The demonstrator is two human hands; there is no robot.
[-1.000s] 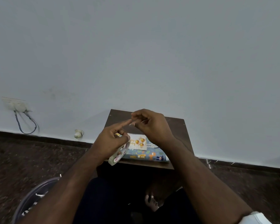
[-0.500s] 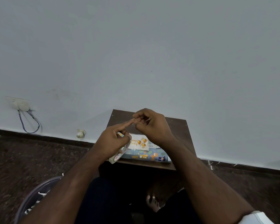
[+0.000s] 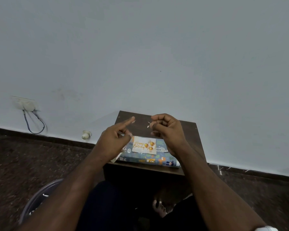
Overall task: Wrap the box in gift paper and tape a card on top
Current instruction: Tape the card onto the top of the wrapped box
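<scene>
The box [image 3: 150, 160], wrapped in blue animal-print paper, lies flat on a small dark wooden table [image 3: 188, 130]. A white "Happy Birthday" card [image 3: 144, 145] with gold balloons rests on its top. Above the box's left end, my left hand [image 3: 113, 144] has its index finger stretched out with a clear sliver of tape at the tip. Its other fingers curl round the tape roll [image 3: 117, 157], of which only a pale edge shows beneath the hand. My right hand [image 3: 168, 130] hovers over the box's right end and pinches a short piece of tape [image 3: 148, 125] between thumb and fingertip.
A purple plastic basket [image 3: 37, 202] stands on the dark floor at lower left. On the wall to the left are a socket [image 3: 25, 104] with a looping cable and a small white fitting [image 3: 86, 135]. A bare foot [image 3: 158, 208] shows under the table.
My hands, fingertips together before, have drawn apart sideways. A short tape piece now sits in my right fingers. More of the card shows between the hands.
</scene>
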